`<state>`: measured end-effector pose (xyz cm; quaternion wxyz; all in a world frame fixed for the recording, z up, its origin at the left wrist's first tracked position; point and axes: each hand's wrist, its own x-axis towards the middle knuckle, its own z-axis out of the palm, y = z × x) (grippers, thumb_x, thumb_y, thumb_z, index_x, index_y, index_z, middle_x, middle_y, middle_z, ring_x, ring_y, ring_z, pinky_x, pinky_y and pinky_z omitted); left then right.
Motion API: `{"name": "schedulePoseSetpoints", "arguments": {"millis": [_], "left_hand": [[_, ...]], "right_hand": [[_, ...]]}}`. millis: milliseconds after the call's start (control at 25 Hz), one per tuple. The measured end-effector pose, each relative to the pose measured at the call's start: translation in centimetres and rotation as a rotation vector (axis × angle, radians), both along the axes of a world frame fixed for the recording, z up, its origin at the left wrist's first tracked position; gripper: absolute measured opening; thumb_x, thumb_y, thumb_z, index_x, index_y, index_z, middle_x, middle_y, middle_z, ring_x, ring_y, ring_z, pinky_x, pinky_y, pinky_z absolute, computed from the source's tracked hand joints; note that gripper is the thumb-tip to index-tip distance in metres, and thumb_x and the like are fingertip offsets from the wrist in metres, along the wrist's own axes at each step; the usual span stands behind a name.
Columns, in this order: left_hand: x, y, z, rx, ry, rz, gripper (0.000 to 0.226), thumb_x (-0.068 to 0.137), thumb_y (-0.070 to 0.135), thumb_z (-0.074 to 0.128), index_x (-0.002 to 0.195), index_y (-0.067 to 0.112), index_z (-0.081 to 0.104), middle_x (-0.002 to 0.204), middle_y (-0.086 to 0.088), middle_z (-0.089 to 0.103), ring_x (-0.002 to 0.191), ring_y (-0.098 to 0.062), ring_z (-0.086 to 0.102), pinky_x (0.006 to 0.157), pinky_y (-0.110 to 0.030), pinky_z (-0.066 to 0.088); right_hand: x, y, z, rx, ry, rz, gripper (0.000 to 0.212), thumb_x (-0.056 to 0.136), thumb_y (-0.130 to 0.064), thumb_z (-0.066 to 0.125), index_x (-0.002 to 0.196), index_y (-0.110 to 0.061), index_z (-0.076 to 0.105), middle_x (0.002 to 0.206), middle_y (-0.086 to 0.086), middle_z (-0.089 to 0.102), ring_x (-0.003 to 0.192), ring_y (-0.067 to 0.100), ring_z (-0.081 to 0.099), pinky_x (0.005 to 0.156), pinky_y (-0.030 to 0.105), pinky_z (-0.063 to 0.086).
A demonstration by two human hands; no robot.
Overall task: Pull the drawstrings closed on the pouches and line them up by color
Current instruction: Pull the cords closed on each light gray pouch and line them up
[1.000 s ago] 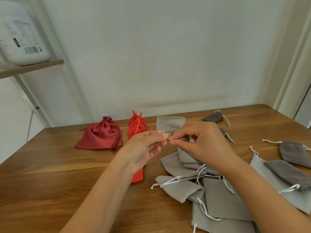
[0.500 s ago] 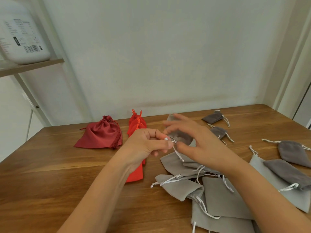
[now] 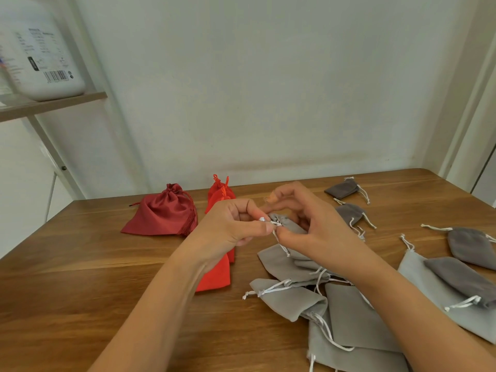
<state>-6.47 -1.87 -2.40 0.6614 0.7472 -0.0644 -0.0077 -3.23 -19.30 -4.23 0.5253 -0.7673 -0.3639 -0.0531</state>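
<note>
Two hands meet above the middle of the table [image 3: 80, 291]. The left hand [image 3: 230, 226] pinches the white drawstring [image 3: 275, 223] between thumb and forefinger at the gathered mouth of a small grey pouch [image 3: 287, 224], which the right hand [image 3: 308, 221] grips with thumb and curled fingers. A dark red pouch [image 3: 163, 213] and orange-red pouches [image 3: 217, 272] lie to the left; a grey pile [image 3: 349, 312] lies near right.

Dark red pouch [image 3: 161, 216] at ten o'clock; bright orange-red pouches [image 3: 214, 275] at eleven. Light grey pouches [image 3: 292, 299] with white drawstrings [image 3: 273, 288] at five o'clock, darker brownish-grey pouches [image 3: 343, 187] at two. Brown wood-grain table [image 3: 80, 291]; white jug [image 3: 53, 87] with black barcode [image 3: 56, 75].
</note>
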Motion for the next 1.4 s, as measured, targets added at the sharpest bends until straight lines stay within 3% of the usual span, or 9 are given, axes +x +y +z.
{"name": "schedulePoseSetpoints", "arguments": {"millis": [120, 240, 440, 600, 760, 960, 1120, 1240, 1400], "left_hand": [[-0.1, -0.2, 0.2, 0.034, -0.04, 0.032, 0.017, 0.079, -0.01, 0.065, 0.07, 0.003, 0.058, 0.046, 0.008, 0.055, 0.036, 0.001, 0.038, 0.038, -0.009, 0.028], [0.0, -0.6, 0.1, 0.069, -0.132, 0.09, 0.012, 0.077, -0.011, 0.067, 0.075, -0.001, 0.062, 0.054, 0.008, 0.063, 0.043, 0.002, 0.051, 0.046, -0.006, 0.037], [0.8, -0.8, -1.3, 0.133, -0.309, 0.226, 0.017, 0.071, 0.011, 0.079, 0.076, 0.027, 0.074, 0.075, -0.003, 0.071, 0.068, -0.025, 0.049, 0.065, -0.033, 0.041], [0.6, -1.2, -1.6, 0.431, -0.416, 0.283, 0.022, 0.079, 0.016, 0.074, 0.079, 0.039, 0.072, 0.067, -0.014, 0.063, 0.056, -0.013, 0.044, 0.056, -0.022, 0.038], [0.3, -1.4, -1.3, 0.64, -0.443, 0.263, 0.015, 0.08, 0.015, 0.071, 0.083, 0.03, 0.071, 0.05, 0.009, 0.051, 0.053, -0.001, 0.048, 0.053, -0.011, 0.037], [0.2, -1.3, -1.5, 0.735, -0.485, 0.194, 0.013, 0.079, 0.008, 0.068, 0.081, 0.021, 0.064, 0.052, 0.012, 0.042, 0.057, -0.001, 0.046, 0.055, -0.012, 0.037], [0.4, -0.9, -1.9, 0.765, -0.554, 0.128, 0.007, 0.085, 0.012, 0.066, 0.089, 0.017, 0.063, 0.065, 0.026, 0.052, 0.057, -0.001, 0.043, 0.057, -0.011, 0.033], [0.6, -0.6, -2.2, 0.804, -0.668, 0.136, 0.007, 0.088, 0.015, 0.064, 0.094, 0.018, 0.064, 0.074, 0.021, 0.053, 0.068, 0.001, 0.048, 0.063, -0.008, 0.034], [0.6, -0.7, -2.5, 0.769, -0.774, 0.194, 0.008, 0.086, 0.011, 0.063, 0.093, 0.014, 0.065, 0.079, 0.026, 0.047, 0.076, 0.016, 0.046, 0.068, -0.002, 0.032]], "right_hand": [[0.1, 0.2, -0.3, -0.059, -0.002, -0.068, 0.02, 0.081, -0.017, 0.068, 0.094, -0.027, 0.057, 0.074, -0.013, 0.056, 0.057, 0.002, 0.042, 0.054, 0.014, 0.036], [0.3, 0.4, -0.4, -0.105, -0.007, -0.12, 0.005, 0.082, -0.023, 0.067, 0.083, -0.023, 0.062, 0.067, -0.006, 0.055, 0.058, 0.002, 0.046, 0.053, 0.016, 0.037], [0.3, -0.1, -0.1, -0.055, -0.006, -0.119, 0.008, 0.084, -0.022, 0.066, 0.077, -0.02, 0.064, 0.063, -0.009, 0.056, 0.057, 0.002, 0.048, 0.051, 0.014, 0.037], [0.6, -0.2, -0.5, -0.086, 0.027, -0.132, 0.012, 0.084, -0.026, 0.065, 0.077, -0.016, 0.064, 0.066, 0.001, 0.058, 0.057, 0.004, 0.048, 0.053, 0.023, 0.04], [0.5, -0.2, -0.7, -0.149, 0.008, -0.123, 0.011, 0.082, -0.026, 0.065, 0.076, -0.017, 0.065, 0.064, -0.003, 0.057, 0.057, 0.002, 0.047, 0.053, 0.019, 0.037], [1.2, -0.2, -1.1, -0.099, 0.069, -0.116, 0.032, 0.093, -0.022, 0.053, 0.066, -0.006, 0.059, 0.057, -0.002, 0.049, 0.055, 0.006, 0.041, 0.056, 0.026, 0.034], [1.6, -0.3, -0.7, 0.001, 0.167, -0.113, 0.005, 0.084, -0.013, 0.069, 0.082, -0.017, 0.069, 0.076, -0.005, 0.068, 0.07, 0.015, 0.06, 0.069, 0.029, 0.048], [1.5, -0.9, -0.1, 0.198, 0.279, -0.001, 0.017, 0.075, 0.002, 0.074, 0.081, -0.009, 0.062, 0.081, 0.01, 0.074, 0.077, 0.02, 0.069, 0.076, 0.026, 0.054], [1.4, -1.2, 0.3, 0.255, 0.337, 0.048, 0.021, 0.072, 0.006, 0.074, 0.079, -0.007, 0.059, 0.08, 0.01, 0.074, 0.078, 0.019, 0.071, 0.074, 0.022, 0.055]]}}
